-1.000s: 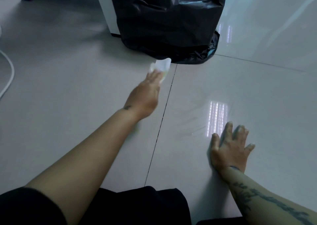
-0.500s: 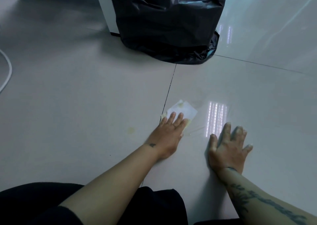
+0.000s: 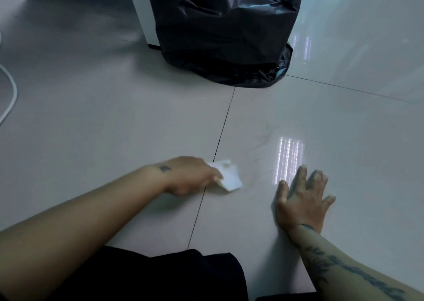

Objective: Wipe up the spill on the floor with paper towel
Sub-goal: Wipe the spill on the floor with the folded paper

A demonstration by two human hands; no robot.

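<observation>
1. Two hands are on the tiled floor (image 3: 96, 117). The left hand (image 3: 190, 175) has swept back toward the person and leftward since half a second ago, when it lay flat on the paper towel (image 3: 229, 176) further right; a second ago it was stretched out near the bin.
2. The left hand now pinches the folded towel at its near-left edge, fingers curled over it (the hand is motion-blurred, so the exact finger placement is unclear). The towel lies on the floor just right of the dark grout line (image 3: 220, 140), with a yellowish stain showing on its far corner.
3. The right hand (image 3: 302, 199) has stayed put, fingers spread and palm flat on the tile, bracing the body and gripping nothing.
4. The small yellowish spot seen earlier left of the grout line is no longer visible; the hand now covers that area, so I judge the wipe is passing over it and the job is close to done.
5. The glossy pale tiles show faint streaks near the window reflection (image 3: 289, 158), possibly leftover moisture.
6. Far centre stands a bin lined with a black bag (image 3: 224, 32); a white cable (image 3: 10, 94) curls at far left.
</observation>
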